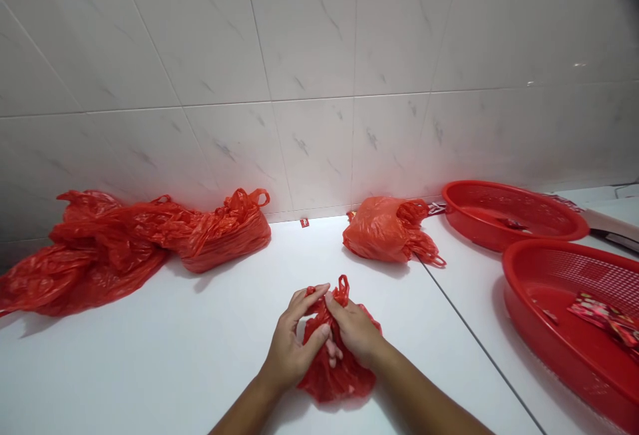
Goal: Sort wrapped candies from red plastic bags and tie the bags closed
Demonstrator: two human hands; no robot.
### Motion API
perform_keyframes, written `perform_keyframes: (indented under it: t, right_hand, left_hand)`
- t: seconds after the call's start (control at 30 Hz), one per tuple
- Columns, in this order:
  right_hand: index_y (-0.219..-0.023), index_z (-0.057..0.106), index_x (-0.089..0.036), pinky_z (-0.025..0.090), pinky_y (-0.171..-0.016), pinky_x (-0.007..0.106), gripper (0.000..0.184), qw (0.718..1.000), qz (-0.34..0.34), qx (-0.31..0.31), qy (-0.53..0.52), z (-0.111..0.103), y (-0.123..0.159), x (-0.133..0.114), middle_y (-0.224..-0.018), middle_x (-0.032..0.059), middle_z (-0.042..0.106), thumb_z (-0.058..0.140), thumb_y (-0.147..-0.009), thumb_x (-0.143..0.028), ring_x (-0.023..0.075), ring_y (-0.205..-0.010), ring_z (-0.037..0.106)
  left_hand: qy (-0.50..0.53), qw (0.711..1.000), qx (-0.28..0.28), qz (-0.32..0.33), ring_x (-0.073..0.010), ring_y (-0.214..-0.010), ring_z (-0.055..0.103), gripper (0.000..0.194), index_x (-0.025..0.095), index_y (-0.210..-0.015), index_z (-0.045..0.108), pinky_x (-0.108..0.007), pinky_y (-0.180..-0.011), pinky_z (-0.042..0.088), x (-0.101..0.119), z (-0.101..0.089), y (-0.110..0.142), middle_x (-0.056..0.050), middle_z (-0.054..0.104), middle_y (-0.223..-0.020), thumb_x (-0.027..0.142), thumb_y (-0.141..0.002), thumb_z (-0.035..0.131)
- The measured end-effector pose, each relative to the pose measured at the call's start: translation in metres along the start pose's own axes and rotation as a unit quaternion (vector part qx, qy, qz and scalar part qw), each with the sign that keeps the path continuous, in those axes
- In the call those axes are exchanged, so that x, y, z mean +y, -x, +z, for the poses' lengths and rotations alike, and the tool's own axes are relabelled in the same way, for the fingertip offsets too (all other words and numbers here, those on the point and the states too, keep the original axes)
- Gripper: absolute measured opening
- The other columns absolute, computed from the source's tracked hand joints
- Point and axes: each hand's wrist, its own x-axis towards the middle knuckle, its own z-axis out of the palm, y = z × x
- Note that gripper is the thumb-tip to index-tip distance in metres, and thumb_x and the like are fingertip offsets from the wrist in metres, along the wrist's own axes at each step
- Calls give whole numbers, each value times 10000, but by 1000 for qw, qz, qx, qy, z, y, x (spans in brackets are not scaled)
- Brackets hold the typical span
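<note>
The left hand [294,338] and right hand [354,328] grip a crumpled red plastic bag [339,378] on the white counter [150,382], hiding its middle. Three more red bags [384,229] lie beyond; two red baskets [514,215] sit rightward, one cut off

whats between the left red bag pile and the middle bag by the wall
The head view shows a small red scrap on the white counter by the tiled wall.

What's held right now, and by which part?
A red plastic bag, gathered at its neck just below a handle loop, by the left hand and the right hand.
</note>
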Motion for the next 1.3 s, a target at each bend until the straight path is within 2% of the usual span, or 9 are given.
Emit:
perform_keyframes:
  t: [0.13,0.3,0.43,0.53,0.63,0.77,0.9,1.1,1.3]
  right_hand:
    - [-778,637,-201,366,-451,249,681,998,-22,38,-52,-7,-6,-8,-502,-17,579,569,-888,-869,116,-399,476]
    - [-909,692,-148,370,-506,227,652,995,-43,13,-89,-16,-6,-18,-590,-10,626,736,-826,-794,93,-472,487]
    - [-851,700,-133,392,-542,221,556,995,-47,-63,-64,-28,-2,-21,-581,-7,628,865,-784,-660,91,-504,514]
    - [-796,707,-133,453,-607,254,466,991,-47,-127,-12,-37,3,-26,-638,7,654,909,-774,-552,113,-564,566]
    - [-862,755,-146,497,-703,289,331,988,-79,-111,74,-43,6,-35,-698,13,692,874,-822,-452,141,-644,619]
    - [-947,774,-197,525,-808,326,123,946,-204,9,252,-42,4,-40,-917,41,763,766,-857,-282,200,-845,688]
    - [-962,710,-214,486,-747,298,161,862,-319,81,387,-37,2,-31,-908,20,717,672,-820,-148,182,-800,647]
    - [-891,602,-219,476,-693,287,149,820,-400,108,396,-29,2,-17,-864,23,654,542,-864,-86,171,-770,605]
    - [-838,608,-216,527,-708,290,189,791,-461,81,394,-20,5,-11,-963,62,676,505,-912,-76,176,-812,637]
  left_hand:
    - [-52,993,11,105,-355,-1402,531,578,322,-1524,599,-594,-1161,463,-4,-2,2,-119,690,-1414,226,-958,664]
    - [-70,974,-53,208,-404,-1563,346,678,350,-1561,521,-710,-1229,330,-5,1,7,-118,551,-1594,176,-928,693]
    - [49,993,-16,103,-403,-1578,347,987,398,-1668,207,-641,-1196,435,-7,8,10,-158,167,-1783,192,-892,782]
    - [109,991,-63,-41,-318,-1302,653,1082,389,-1674,158,-500,-1054,578,-9,8,6,-186,471,-1622,207,-855,842]
    - [110,982,-77,-136,-263,-1028,742,765,259,-1551,468,-417,-938,599,-7,4,-2,-121,738,-1239,258,-871,819]
    - [113,980,-44,-156,-290,-1079,727,305,186,-1190,718,-422,-976,561,1,-2,-12,-110,776,-1147,311,-913,734]
    - [159,969,-48,-184,-271,-980,734,386,185,-1181,712,-382,-875,564,3,-5,-12,-106,786,-1112,368,-853,803]
    - [261,931,-58,-247,-212,-749,671,679,196,-1488,569,-329,-736,505,-4,-3,-6,-19,719,-794,625,-968,654]
    - [303,917,-103,-239,-159,-701,570,459,153,-937,754,-286,-706,459,0,-1,-10,-25,647,-764,609,-950,699]
